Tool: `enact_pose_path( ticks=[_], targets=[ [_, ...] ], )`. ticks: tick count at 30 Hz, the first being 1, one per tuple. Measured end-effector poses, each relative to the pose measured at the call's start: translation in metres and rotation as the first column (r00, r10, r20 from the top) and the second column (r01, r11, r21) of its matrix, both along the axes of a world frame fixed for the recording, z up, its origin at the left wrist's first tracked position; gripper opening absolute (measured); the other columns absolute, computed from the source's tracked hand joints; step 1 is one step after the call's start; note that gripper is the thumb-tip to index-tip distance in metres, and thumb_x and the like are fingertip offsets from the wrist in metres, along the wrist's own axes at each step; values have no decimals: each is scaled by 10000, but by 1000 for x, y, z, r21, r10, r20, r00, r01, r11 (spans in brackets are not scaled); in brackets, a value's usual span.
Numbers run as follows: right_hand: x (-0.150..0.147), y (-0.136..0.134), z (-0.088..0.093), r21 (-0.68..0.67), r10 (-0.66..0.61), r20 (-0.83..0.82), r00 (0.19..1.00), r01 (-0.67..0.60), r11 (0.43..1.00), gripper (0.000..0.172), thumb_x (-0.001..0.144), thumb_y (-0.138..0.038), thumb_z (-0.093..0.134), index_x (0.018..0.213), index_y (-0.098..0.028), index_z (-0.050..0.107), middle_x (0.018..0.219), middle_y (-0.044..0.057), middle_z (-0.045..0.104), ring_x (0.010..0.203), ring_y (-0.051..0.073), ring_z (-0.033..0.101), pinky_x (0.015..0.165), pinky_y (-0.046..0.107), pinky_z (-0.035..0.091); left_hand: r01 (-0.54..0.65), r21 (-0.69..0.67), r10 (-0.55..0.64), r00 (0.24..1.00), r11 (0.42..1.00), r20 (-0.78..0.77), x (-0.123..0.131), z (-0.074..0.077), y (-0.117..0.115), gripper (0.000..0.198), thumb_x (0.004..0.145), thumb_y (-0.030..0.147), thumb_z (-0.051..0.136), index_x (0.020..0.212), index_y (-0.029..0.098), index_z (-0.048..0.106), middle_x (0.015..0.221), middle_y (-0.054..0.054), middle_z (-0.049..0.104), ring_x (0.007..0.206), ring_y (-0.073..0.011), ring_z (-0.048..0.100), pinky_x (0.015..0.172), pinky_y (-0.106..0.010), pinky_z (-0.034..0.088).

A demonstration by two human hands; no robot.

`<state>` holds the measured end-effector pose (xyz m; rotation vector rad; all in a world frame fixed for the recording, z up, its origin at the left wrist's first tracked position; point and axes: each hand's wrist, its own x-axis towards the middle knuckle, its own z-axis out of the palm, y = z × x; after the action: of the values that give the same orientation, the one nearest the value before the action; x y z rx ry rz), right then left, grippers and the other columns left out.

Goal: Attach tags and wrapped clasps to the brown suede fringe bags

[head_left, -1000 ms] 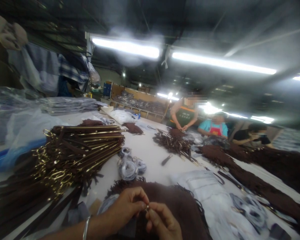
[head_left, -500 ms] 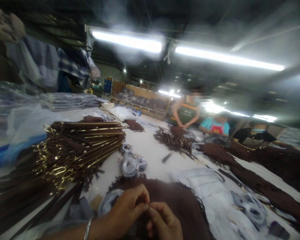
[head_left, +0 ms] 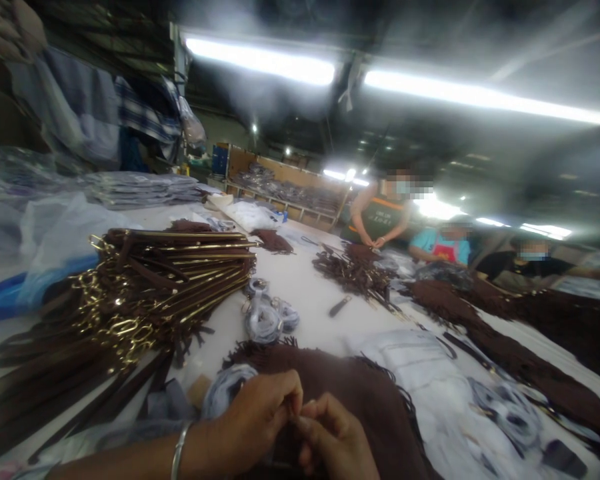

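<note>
My left hand (head_left: 255, 417), with a metal bangle (head_left: 179, 453) at its wrist, is closed in a pinch over a brown fringed cloth piece (head_left: 365, 393). Fingertip to fingertip with it, my right hand (head_left: 335, 433) pinches too. Whatever lies between the fingers is too small and dark to make out. Beside the left hand sits a plastic-wrapped coil (head_left: 225, 390). More wrapped coils (head_left: 264, 319) lie beyond the cloth. To the left is a large heap of brown straps (head_left: 165, 267) with gold-coloured metal fittings.
White plastic sheeting (head_left: 420, 380) lies right of the cloth, with another wrapped coil (head_left: 510, 413) on it. A dark tab (head_left: 339, 307) rests mid-table. Across the table, a person in an apron (head_left: 380, 217) handles a second brown pile (head_left: 353, 270); two more people sit farther right.
The camera view has shifted slightly, so the table and the far people appear a little higher and to the right. Both hands stay pinched together over the cloth.
</note>
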<state>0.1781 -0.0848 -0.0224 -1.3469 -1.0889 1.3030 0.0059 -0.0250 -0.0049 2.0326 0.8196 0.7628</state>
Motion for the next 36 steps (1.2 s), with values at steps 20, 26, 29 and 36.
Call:
enact_pose_path(
  ticks=[20,26,29,36],
  targets=[
    [4,5,8,-124,89,-186,979,-113,986,387,673,-419,829,734,-180,531,562,-29,644,407,86,541,414,169,388,80,-76,-76,996,994,55,5,-4,9,115,708,89,513,631,174,516,669,24,555,640,-121,481,586,-230,324],
    [4,5,6,-68,59,-109,992,-66,996,353,742,-438,774,789,-167,553,557,-29,633,426,84,537,434,169,402,70,-117,-66,997,991,37,2,8,14,109,813,113,533,842,179,615,790,12,630,749,-145,569,687,-237,420],
    [5,-1,6,-15,24,-92,995,-25,1000,303,788,-407,737,863,-165,571,623,-27,644,493,92,565,495,190,455,15,128,-10,999,992,-42,-18,18,6,254,856,146,578,1100,210,610,1108,-36,641,1045,-192,573,935,-299,437],
    [3,-18,14,114,-31,226,974,5,994,180,884,-353,596,954,-187,606,758,16,666,615,153,629,565,251,525,38,256,53,938,966,-342,-74,8,-12,608,804,153,674,1375,271,498,1485,-98,421,1377,-307,362,1141,-480,324]
  ],
)
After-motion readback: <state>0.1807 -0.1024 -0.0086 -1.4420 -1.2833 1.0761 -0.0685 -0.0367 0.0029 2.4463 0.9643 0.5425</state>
